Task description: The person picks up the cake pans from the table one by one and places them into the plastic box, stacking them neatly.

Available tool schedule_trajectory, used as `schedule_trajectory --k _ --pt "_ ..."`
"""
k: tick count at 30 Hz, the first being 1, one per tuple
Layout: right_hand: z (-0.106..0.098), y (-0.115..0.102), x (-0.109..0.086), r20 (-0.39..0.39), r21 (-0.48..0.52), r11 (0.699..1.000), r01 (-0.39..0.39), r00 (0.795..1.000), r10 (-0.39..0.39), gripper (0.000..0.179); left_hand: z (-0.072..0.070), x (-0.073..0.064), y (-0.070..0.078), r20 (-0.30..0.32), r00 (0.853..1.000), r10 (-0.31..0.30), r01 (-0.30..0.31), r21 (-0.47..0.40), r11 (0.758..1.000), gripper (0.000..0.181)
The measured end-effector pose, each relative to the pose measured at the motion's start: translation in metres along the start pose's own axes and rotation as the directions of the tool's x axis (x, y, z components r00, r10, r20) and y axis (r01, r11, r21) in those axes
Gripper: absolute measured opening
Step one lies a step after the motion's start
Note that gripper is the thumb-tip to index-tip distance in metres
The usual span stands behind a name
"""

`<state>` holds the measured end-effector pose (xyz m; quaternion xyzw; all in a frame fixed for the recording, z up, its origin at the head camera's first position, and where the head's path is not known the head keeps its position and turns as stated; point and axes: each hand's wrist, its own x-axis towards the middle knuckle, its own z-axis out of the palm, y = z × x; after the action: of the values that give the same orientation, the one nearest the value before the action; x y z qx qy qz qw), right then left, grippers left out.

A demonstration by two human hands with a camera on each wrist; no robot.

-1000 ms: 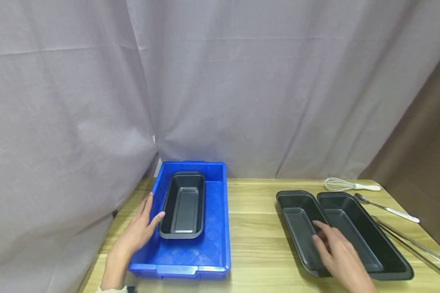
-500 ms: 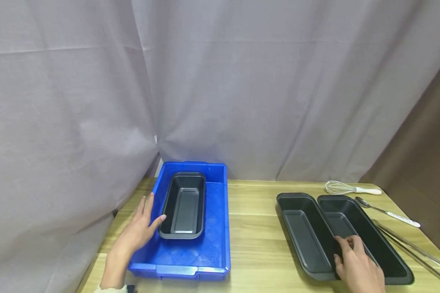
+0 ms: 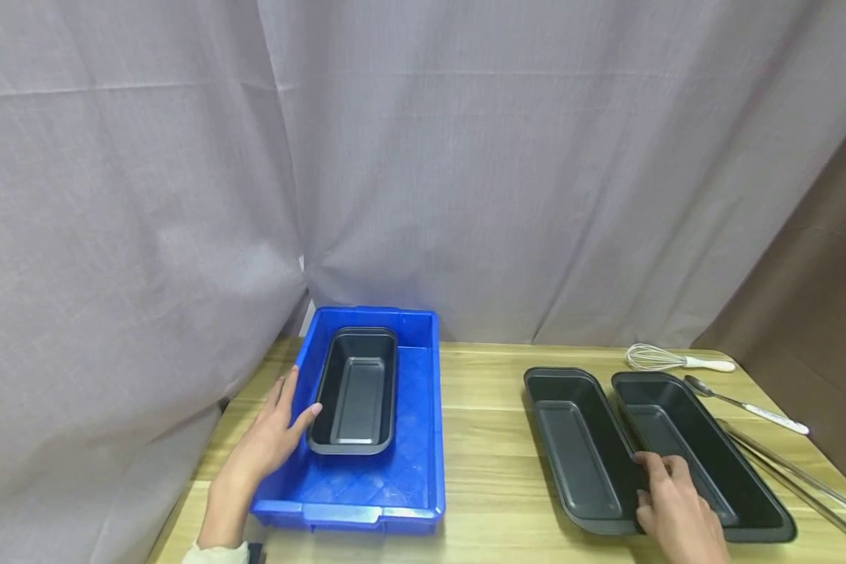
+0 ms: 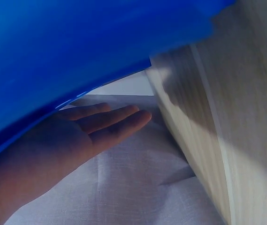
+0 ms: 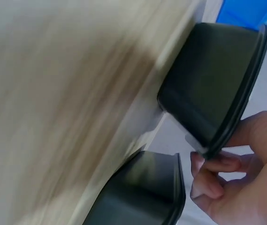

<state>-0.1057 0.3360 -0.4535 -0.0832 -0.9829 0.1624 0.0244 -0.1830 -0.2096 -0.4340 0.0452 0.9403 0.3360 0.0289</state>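
Observation:
My left hand (image 3: 262, 440) rests on the left rim of a blue bin (image 3: 414, 423), its fingers straight and its thumb reaching over the edge. Inside the bin lies a dark loaf pan (image 3: 362, 399), close to that thumb. On the right, my right hand (image 3: 679, 505) pinches the near right rim of another loaf pan (image 3: 580, 454). The right wrist view shows thumb and curled fingers on the rim of that held pan (image 5: 213, 75). A third loaf pan (image 3: 666, 431) stands just right of it, with a narrow gap between the two.
Beyond the pans lies a whisk (image 3: 654, 358) with a white handle. A long spoon (image 3: 747, 407) and metal tongs-like rods (image 3: 804, 478) lie along the right side of the wooden table (image 3: 486, 439). A grey curtain (image 3: 423, 172) hangs behind.
My right hand has moved from over the left-hand pan to its right rim and taken hold. That pan has shifted slightly left, widening the gap. My left hand stays on the bin.

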Motion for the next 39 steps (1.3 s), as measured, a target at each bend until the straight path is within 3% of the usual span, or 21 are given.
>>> schedule_trajectory --k 3,6,8,11,13,14,18,22,25,28,31,32,34,36,39 --pt "0.001 -0.007 0.002 0.013 0.04 0.999 0.028 1.0 -0.029 0.046 0.001 0.001 0.0 -0.002 1.0 -0.002 0.002 0.007 1.0 0.087" --pt "0.006 -0.012 0.003 -0.018 0.091 0.99 0.11 0.994 -0.109 0.043 0.002 0.002 0.0 0.004 1.0 -0.008 0.008 0.039 0.999 0.091" --pt "0.012 -0.015 0.004 -0.081 0.135 0.972 0.194 0.98 -0.184 0.041 0.003 0.002 0.001 0.004 1.0 -0.013 0.012 0.071 0.997 0.094" --pt "0.021 -0.016 0.007 -0.197 0.197 0.927 0.318 0.939 -0.281 0.039 0.003 0.004 0.002 -0.007 1.0 -0.01 0.011 0.116 0.993 0.097" --pt "0.026 -0.015 0.009 -0.243 0.248 0.901 0.356 0.923 -0.298 0.034 0.003 0.004 0.003 -0.008 1.0 -0.007 0.008 0.132 0.991 0.099" --pt "0.027 -0.013 0.01 -0.242 0.286 0.891 0.353 0.926 -0.29 0.031 0.003 0.004 0.003 -0.005 1.0 -0.005 0.005 0.134 0.991 0.099" --pt "0.028 -0.005 0.014 -0.09 0.506 0.832 0.226 0.974 -0.21 0.019 -0.001 0.001 0.004 0.03 0.999 0.014 -0.017 0.111 0.994 0.1" --pt "0.029 0.004 0.016 0.064 0.651 0.754 0.091 0.983 -0.174 0.024 -0.005 -0.003 0.005 0.066 0.997 0.044 -0.051 0.106 0.993 0.101" --pt "0.031 0.007 0.018 0.163 0.696 0.718 0.021 0.969 -0.186 0.034 -0.006 -0.003 0.006 0.047 0.996 0.075 -0.08 0.12 0.99 0.1" --pt "0.034 0.005 0.02 0.269 0.709 0.704 -0.039 0.938 -0.219 0.048 -0.003 -0.002 0.005 -0.006 0.994 0.111 -0.109 0.128 0.986 0.097" --pt "0.04 0.005 0.021 0.329 0.751 0.656 -0.066 0.9 -0.287 0.06 0.002 0.001 0.003 -0.062 0.988 0.14 -0.132 0.123 0.984 0.097" --pt "0.043 0.005 0.021 0.336 0.775 0.627 -0.078 0.891 -0.305 0.062 0.004 0.002 0.002 -0.077 0.986 0.148 -0.138 0.121 0.983 0.097" --pt "0.048 0.007 0.022 0.351 0.843 0.524 -0.123 0.864 -0.361 0.064 0.006 0.003 0.0 -0.098 0.983 0.156 -0.144 0.118 0.983 0.097" --pt "0.052 0.011 0.023 0.361 0.902 0.387 -0.189 0.822 -0.44 0.064 0.007 0.003 -0.001 -0.113 0.98 0.163 -0.15 0.117 0.982 0.095" --pt "0.057 0.017 0.026 0.356 0.929 0.142 -0.342 0.722 -0.593 0.067 0.007 0.002 -0.002 -0.11 0.98 0.164 -0.15 0.123 0.981 0.094"
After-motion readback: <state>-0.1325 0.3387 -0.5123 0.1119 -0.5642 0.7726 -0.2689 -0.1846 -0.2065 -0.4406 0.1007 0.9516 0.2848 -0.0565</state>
